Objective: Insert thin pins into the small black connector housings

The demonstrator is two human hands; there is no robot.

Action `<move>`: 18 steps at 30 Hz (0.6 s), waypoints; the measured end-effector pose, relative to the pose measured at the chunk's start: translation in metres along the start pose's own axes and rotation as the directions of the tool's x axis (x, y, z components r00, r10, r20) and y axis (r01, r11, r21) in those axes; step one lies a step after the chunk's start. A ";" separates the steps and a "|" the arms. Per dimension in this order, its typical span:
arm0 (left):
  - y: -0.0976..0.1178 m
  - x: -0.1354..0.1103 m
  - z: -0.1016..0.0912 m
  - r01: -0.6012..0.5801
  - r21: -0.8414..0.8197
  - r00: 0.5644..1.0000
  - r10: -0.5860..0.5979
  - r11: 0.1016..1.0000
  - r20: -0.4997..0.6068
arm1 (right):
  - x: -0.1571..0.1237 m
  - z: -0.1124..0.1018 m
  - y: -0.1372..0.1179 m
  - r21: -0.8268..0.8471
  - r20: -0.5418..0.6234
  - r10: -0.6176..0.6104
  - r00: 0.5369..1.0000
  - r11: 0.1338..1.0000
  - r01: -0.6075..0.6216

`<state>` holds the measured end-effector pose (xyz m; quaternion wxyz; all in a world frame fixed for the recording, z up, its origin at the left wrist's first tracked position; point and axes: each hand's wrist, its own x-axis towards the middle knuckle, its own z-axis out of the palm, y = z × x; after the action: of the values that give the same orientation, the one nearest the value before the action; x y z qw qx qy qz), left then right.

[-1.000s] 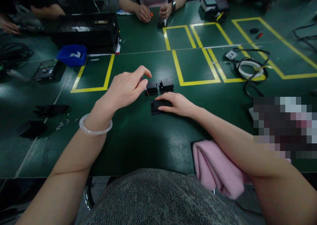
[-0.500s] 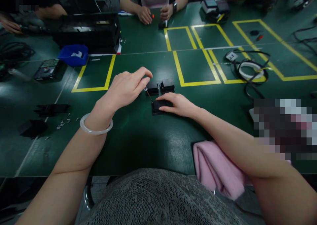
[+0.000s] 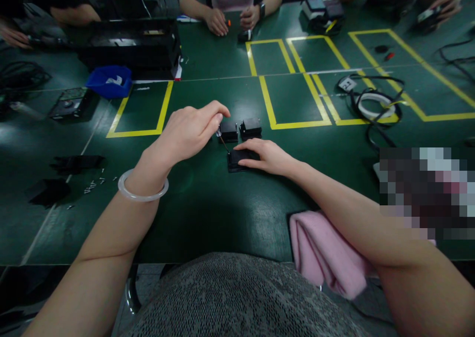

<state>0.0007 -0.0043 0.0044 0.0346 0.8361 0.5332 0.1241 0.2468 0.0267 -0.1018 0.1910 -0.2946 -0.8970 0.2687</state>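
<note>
A thin screwdriver slants down from the fingers of my left hand, which is closed on its handle. Its tip meets the left end of a small black plastic part lying on the green table. My right hand grips that same part from the right, thumb on the near side and fingers over the top, hiding much of it. Just beyond stand two similar black parts, one at left and one at right. A pale bangle rings my left wrist.
Loose screws and black pieces lie at left. A blue bin stands before a long black box. Coiled cable is at right, a pink cloth at the near edge. Co-workers' hands are across the table.
My left hand has shifted very slightly at the screwdriver handle; my right hand stays put. At the far right, a co-worker's hands have moved into fuller view with an object.
</note>
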 end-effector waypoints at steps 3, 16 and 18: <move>0.000 0.000 0.001 0.001 0.006 1.000 -0.001 1.000 -0.010 | 0.000 0.000 0.000 -0.002 0.001 0.001 1.000 1.000 -0.001; 0.005 -0.001 -0.003 0.006 -0.024 1.000 -0.005 1.000 0.029 | -0.001 0.000 0.001 0.007 -0.006 -0.003 1.000 1.000 0.003; 0.005 -0.001 -0.003 0.004 -0.027 1.000 -0.004 1.000 0.021 | -0.001 0.000 0.001 0.005 -0.007 -0.004 1.000 1.000 0.004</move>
<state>0.0039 -0.0073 0.0078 0.0518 0.8358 0.5327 0.1222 0.2477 0.0267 -0.1026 0.1953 -0.2930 -0.8963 0.2697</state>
